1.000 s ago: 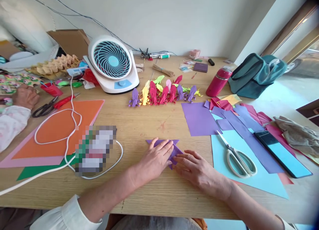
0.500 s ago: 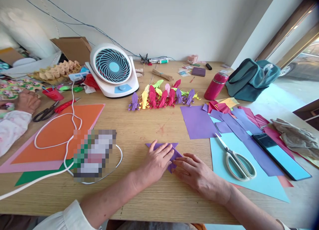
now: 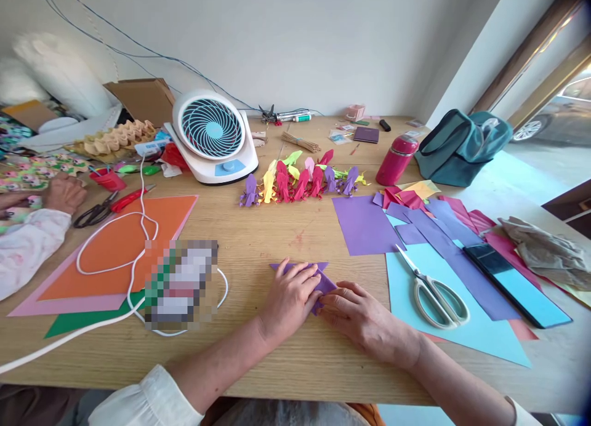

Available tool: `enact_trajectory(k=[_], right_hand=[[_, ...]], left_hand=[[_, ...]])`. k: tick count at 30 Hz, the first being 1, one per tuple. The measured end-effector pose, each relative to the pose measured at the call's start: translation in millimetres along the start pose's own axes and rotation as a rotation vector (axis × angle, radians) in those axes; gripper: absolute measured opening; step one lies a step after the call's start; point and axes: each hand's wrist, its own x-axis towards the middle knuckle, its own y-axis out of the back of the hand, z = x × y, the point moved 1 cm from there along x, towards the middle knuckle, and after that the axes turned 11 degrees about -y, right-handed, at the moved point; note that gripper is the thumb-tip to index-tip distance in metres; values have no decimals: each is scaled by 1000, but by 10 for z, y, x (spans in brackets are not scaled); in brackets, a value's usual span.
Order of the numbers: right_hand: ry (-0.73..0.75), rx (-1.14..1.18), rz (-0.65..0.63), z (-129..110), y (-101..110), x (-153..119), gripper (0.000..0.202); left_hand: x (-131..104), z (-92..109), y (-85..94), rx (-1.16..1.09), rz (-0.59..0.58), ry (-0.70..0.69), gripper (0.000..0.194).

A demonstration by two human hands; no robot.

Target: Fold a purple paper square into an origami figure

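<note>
A folded piece of purple paper [image 3: 327, 282] lies on the wooden table in front of me, its pointed corners showing beyond my fingers. My left hand [image 3: 290, 293] covers most of it and holds it down, thumb and fingers around its middle. At its lower right edge, my right hand [image 3: 362, 318] grips the paper with fingers curled together; the fingertips of both hands nearly meet there. The underside of the folds is hidden by my hands. Farther back stand several folded paper figures [image 3: 302, 183] in purple, yellow, red, pink and green.
Scissors [image 3: 438, 297] lie on light blue paper [image 3: 489, 343] at the right, near a phone [image 3: 517, 284] and purple sheets [image 3: 362, 226]. A red bottle [image 3: 397, 161], teal bag [image 3: 462, 146] and white fan [image 3: 212, 133] stand behind. Left are orange paper [image 3: 115, 247], a white cable [image 3: 69, 346] and another person's hand [image 3: 64, 193].
The view has shifted slightly, so things appear a little displaced. Both hands stay on the purple paper, with only slight finger movement.
</note>
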Motion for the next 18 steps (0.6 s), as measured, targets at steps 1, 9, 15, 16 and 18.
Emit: enact_trajectory(k=[1, 9, 15, 16, 18], right_hand=[[-1, 16, 3, 16, -11, -6, 34], [-293, 108, 184, 113, -50, 15, 37], [-315, 7, 97, 103, -106, 61, 37], [-315, -6, 85, 103, -111, 65, 36], [-320, -27, 68, 103, -120, 72, 36]], left_hand=[[-3, 3, 2, -1, -3, 1, 23], [-16, 12, 3, -22, 6, 9, 27], [-29, 9, 22, -42, -15, 13, 33], [-30, 10, 27, -44, -15, 13, 32], [-32, 11, 35, -45, -19, 13, 30]])
